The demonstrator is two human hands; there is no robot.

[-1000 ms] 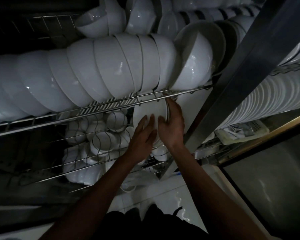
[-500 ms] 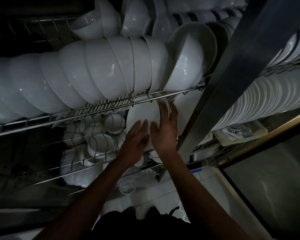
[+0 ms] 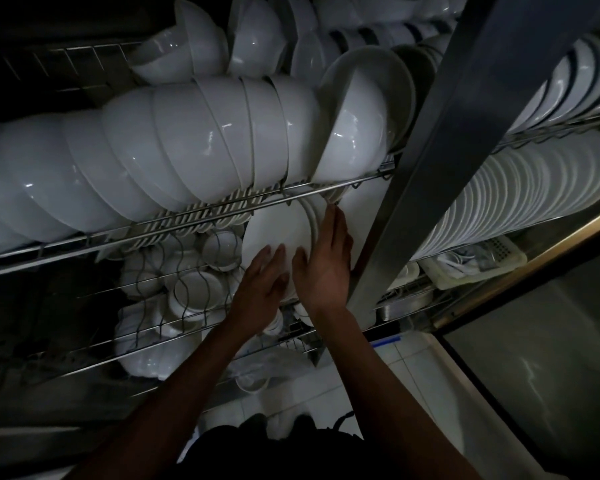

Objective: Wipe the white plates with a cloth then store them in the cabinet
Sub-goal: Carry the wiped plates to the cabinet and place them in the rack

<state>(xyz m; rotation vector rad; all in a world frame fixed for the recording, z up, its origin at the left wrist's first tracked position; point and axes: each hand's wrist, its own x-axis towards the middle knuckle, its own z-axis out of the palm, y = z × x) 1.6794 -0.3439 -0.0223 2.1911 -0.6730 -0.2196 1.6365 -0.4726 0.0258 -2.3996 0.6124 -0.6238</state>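
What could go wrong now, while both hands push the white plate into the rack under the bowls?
1. The plate stands close under the wire shelf that carries the bowls; its top edge could strike the wire and chip.
2. The left hand and right hand rest on the plate with fairly straight fingers, so it could slip down onto the small dishes below.
3. The cabinet is dark, so a slot is easily missed.

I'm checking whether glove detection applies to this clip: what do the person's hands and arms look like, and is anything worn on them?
Both forearms are bare, with no sleeves in view. The left hand and right hand wear no gloves; no rings, watch or markings show in the dim light.
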